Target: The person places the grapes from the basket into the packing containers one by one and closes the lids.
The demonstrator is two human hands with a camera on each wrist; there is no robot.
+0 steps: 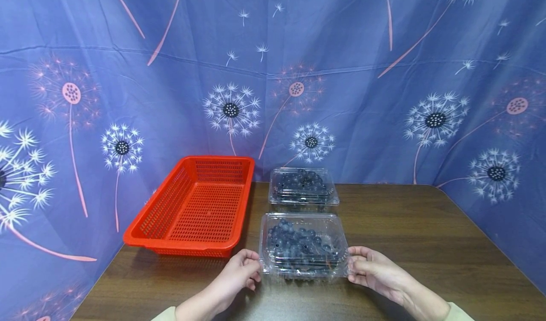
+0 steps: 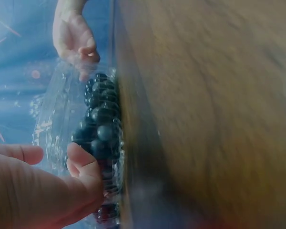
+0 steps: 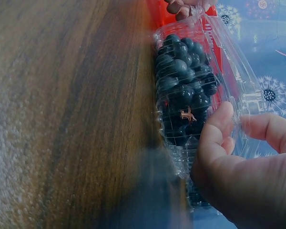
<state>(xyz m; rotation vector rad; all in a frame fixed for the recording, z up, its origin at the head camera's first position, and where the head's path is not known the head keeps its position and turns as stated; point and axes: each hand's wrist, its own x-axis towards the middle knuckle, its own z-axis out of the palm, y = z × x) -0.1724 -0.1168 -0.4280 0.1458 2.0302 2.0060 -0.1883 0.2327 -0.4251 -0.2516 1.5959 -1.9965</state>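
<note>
A clear plastic clamshell box (image 1: 334, 228) sits on the table before me, and its lid is down. Inside lies a bunch of dark grapes (image 1: 294, 240), also seen through the side wall in the right wrist view as round dark grapes (image 3: 178, 71) with a brownish stem. At the box's front left corner, my left hand (image 1: 239, 273) pinches the rim between thumb and fingers. My right hand (image 1: 379, 271) grips the front right corner the same way, its thumb and forefinger on the rim in the right wrist view.
Behind the box stands a second clear clamshell box (image 1: 276, 171) of dark grapes. To the left is a red slotted plastic basket (image 1: 204, 212) with nothing in it. A blue dandelion-print cloth (image 1: 362, 98) hangs around the brown wooden table (image 1: 426, 235).
</note>
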